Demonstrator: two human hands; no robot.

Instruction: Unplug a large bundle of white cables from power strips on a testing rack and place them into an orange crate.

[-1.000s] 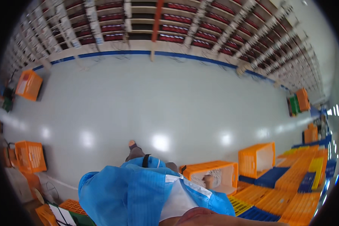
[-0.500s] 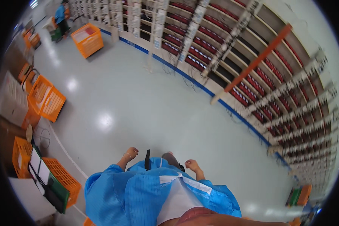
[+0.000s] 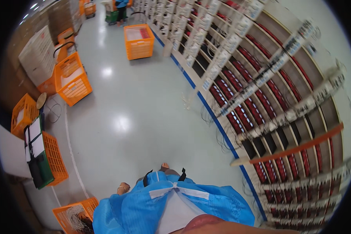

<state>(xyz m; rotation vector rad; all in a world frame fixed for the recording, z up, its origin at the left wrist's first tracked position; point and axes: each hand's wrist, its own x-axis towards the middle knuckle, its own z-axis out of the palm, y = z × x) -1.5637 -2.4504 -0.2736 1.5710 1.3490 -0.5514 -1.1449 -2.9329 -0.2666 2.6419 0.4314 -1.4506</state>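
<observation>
My left hand (image 3: 123, 188) hangs low beside my blue jacket (image 3: 132, 206), its fingers loosely curled with nothing seen in them. A bracelet circles the wrist. Closest to this hand is an orange crate (image 3: 62, 214) at the lower left, holding a tangle of whitish cables (image 3: 76, 218). My right hand is out of sight behind the jacket. One foot (image 3: 165, 165) shows ahead of me on the grey floor (image 3: 144, 128).
Tall shelving (image 3: 257, 93) with red and black items and dangling wires lines the right, edged by blue floor tape (image 3: 191, 80). Orange crates (image 3: 72, 80) and stacked white boxes (image 3: 37, 54) stand left. Another orange crate (image 3: 139, 48) and a person in blue (image 3: 121, 6) are farther ahead.
My view has turned left and the aisle now runs more straight ahead. The right hand has gone out of view. A crate with cables has come in at the lower left.
</observation>
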